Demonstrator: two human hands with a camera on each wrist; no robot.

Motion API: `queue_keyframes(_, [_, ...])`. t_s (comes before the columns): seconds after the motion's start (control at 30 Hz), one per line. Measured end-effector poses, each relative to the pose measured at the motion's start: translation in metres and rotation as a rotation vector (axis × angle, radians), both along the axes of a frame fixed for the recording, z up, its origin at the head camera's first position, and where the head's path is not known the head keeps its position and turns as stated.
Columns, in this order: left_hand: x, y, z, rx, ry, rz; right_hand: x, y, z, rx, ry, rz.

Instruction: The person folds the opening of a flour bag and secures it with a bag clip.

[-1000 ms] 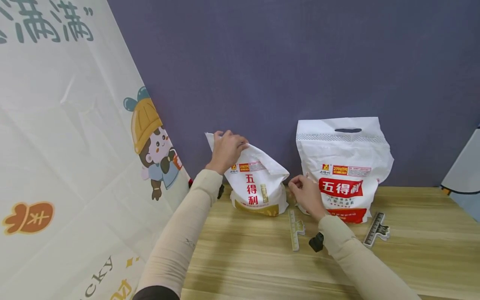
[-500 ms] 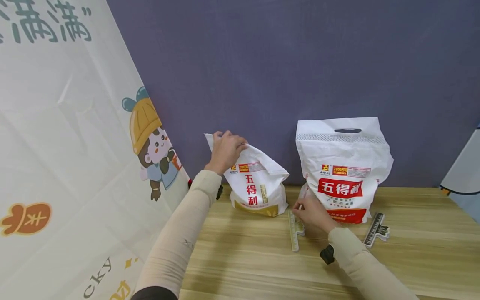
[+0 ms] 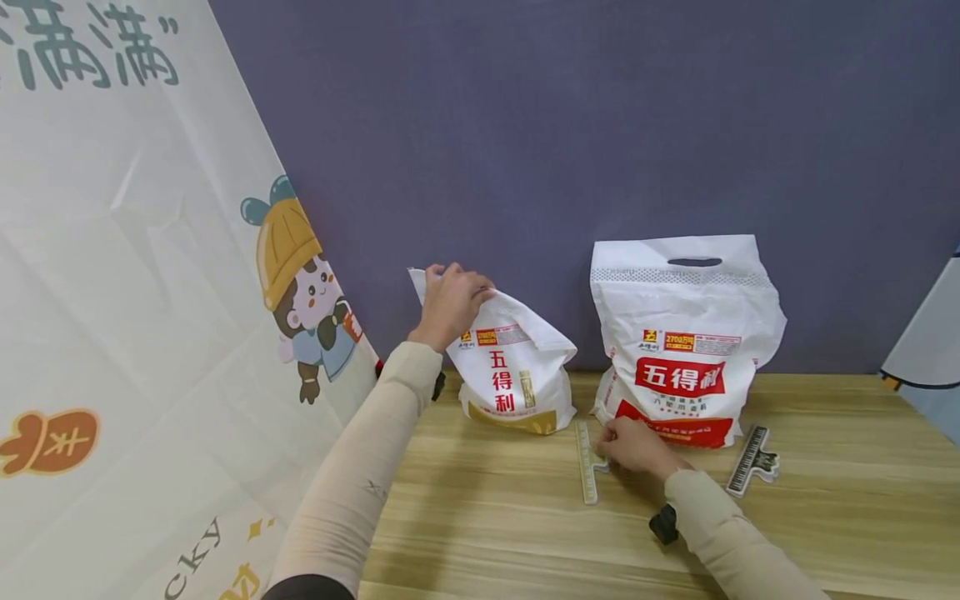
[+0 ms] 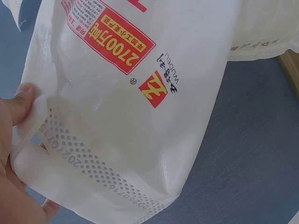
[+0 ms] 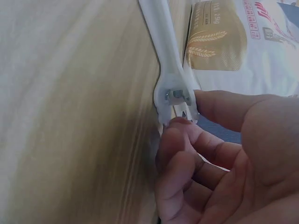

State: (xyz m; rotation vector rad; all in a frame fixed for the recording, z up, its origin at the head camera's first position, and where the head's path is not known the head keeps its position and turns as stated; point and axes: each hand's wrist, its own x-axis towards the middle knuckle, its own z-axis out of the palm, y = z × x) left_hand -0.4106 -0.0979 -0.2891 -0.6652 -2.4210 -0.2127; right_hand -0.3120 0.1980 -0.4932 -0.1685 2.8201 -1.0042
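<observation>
My left hand (image 3: 452,306) grips the folded top of a white flour bag (image 3: 513,371) with red lettering and a gold base. In the left wrist view, the thumb and fingers hold the folded rim of this flour bag (image 4: 117,121), near a dotted date strip. A pale bag clip (image 3: 588,471) with ruler-like marks lies on the table in front of the bag. My right hand (image 3: 637,446) is at its handle end. Seen from the right wrist, thumb and fingertips pinch the handles of the clip (image 5: 168,65), beside its spring.
A second flour bag (image 3: 686,312), with red panels and a handle cut-out, stands upright behind the right hand. To its right lies a dark piano-key clip (image 3: 750,461) on the wooden table (image 3: 510,533). A blue-grey cloth wall (image 3: 570,125) rises behind both bags.
My right hand has moved down and slightly right, from beside the held bag's lower right side to the pale clip's handles. The left hand keeps its hold on the bag's top.
</observation>
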Motion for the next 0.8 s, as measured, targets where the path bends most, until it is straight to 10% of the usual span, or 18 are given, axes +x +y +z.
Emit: queue_keyframes(0.8, [0.003, -0.002, -0.0013, 0.001, 0.027, -0.007, 0.0093, -0.0085, 0.0006, -0.075, -0.03, -0.06])
